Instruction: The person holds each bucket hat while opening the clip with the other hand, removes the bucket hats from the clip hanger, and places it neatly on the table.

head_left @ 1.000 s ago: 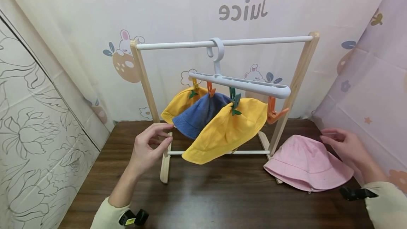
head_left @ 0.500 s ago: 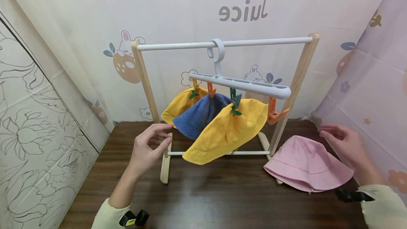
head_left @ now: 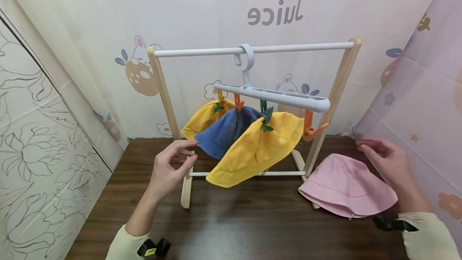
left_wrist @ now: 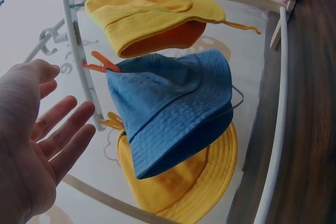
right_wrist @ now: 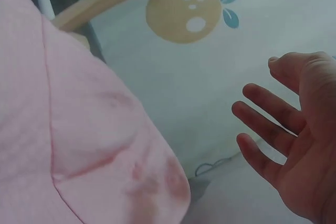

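Observation:
Three bucket hats hang from a pale grey clip hanger [head_left: 285, 96]: a yellow hat [head_left: 258, 151] in front, a blue hat [head_left: 226, 137] in the middle and another yellow hat [head_left: 200, 123] behind. A green clip [head_left: 268, 113] grips the front one; an orange clip [head_left: 309, 131] at the right end holds nothing. My left hand [head_left: 167, 169] hovers beside the hats, holding nothing; the left wrist view shows its relaxed fingers [left_wrist: 68, 142] apart from the blue hat. On the right lies a pink bucket hat [head_left: 346, 185], with my right hand [head_left: 391, 163] beside it, fingers loose and holding nothing.
A wooden rack with a white top rail [head_left: 202, 52] carries the hanger and stands on the dark wooden table [head_left: 231, 224]. Its foot [head_left: 187, 191] sticks out at the left. Patterned curtains [head_left: 202, 7] enclose the table behind and at the sides.
My right hand has drifted slightly left above the pink hat's far side. The left hand and the hanging hats have stayed almost still.

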`<control>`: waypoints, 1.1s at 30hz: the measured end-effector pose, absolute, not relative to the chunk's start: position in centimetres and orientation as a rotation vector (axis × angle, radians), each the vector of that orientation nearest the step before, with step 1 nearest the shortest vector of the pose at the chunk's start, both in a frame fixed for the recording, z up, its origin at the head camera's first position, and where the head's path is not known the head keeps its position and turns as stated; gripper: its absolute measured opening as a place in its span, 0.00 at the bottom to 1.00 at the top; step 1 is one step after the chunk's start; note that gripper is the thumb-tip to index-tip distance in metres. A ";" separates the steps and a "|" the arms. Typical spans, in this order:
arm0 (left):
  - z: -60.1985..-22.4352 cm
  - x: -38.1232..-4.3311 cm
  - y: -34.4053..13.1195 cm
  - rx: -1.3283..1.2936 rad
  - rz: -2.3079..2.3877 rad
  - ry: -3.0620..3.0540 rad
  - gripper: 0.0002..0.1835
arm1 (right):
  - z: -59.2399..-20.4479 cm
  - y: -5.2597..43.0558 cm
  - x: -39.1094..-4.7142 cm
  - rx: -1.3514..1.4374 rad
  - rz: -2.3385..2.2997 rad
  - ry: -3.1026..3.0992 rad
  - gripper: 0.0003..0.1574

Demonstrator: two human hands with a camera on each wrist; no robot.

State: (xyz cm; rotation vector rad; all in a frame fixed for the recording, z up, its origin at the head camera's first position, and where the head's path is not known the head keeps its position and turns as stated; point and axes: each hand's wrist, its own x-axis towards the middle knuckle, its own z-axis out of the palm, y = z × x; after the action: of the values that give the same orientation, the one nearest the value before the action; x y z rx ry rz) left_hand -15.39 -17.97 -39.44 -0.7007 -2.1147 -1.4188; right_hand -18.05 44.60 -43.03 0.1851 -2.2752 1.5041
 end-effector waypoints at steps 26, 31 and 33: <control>-38.9 -15.6 -17.4 -0.710 -1.440 -2.125 0.20 | -40.4 40.5 -17.7 0.237 1.349 -2.263 0.21; -39.1 -15.7 -17.2 -0.723 -1.464 -2.123 0.20 | -40.3 39.7 -17.8 0.274 1.353 -2.240 0.20; -39.2 -15.7 -17.2 -0.727 -1.471 -2.120 0.20 | -40.3 39.4 -17.7 0.288 1.364 -2.237 0.21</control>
State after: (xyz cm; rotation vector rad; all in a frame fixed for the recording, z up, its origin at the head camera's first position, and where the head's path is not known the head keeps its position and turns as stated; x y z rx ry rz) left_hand -15.66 -17.18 -39.16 -0.7269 -2.1196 -1.4712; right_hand -17.71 39.38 -40.25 0.2881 -2.2369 1.3642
